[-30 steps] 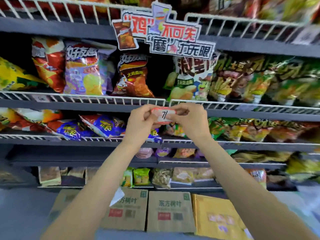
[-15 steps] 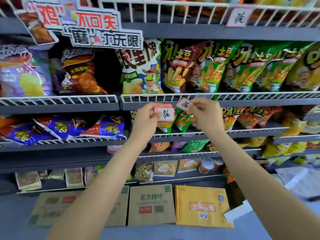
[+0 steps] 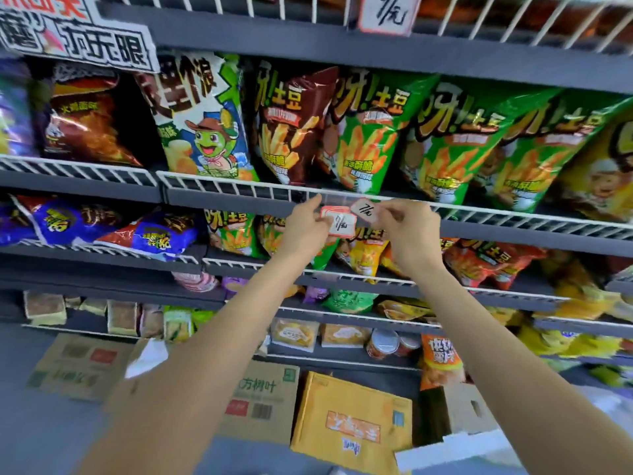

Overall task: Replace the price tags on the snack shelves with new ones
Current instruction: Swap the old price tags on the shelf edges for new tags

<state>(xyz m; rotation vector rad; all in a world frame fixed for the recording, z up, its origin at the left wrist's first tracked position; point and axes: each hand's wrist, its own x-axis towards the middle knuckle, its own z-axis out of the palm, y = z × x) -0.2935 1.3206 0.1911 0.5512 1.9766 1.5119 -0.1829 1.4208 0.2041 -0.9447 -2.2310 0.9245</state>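
My left hand [image 3: 306,228] holds a small stack of red-bordered price tags [image 3: 340,224], handwritten figure facing me. My right hand [image 3: 409,231] pinches a single white price tag [image 3: 365,210] by its right end, tilted, just in front of the white wire rail [image 3: 239,186] of the second shelf. Both hands are raised side by side at that rail, below green and brown chip bags [image 3: 363,132]. Another handwritten price tag [image 3: 385,13] hangs on the top shelf rail.
Snack bags fill several grey shelves with white wire fronts. A cut-out promotional sign [image 3: 75,39] hangs at the upper left. Cardboard boxes [image 3: 263,399] and a yellow box [image 3: 352,419] sit on the floor below the shelves.
The view has shifted right along the shelves and closer. My right hand has drawn one tag off the stack and raised it to the second shelf rail; my left hand followed with the stack.
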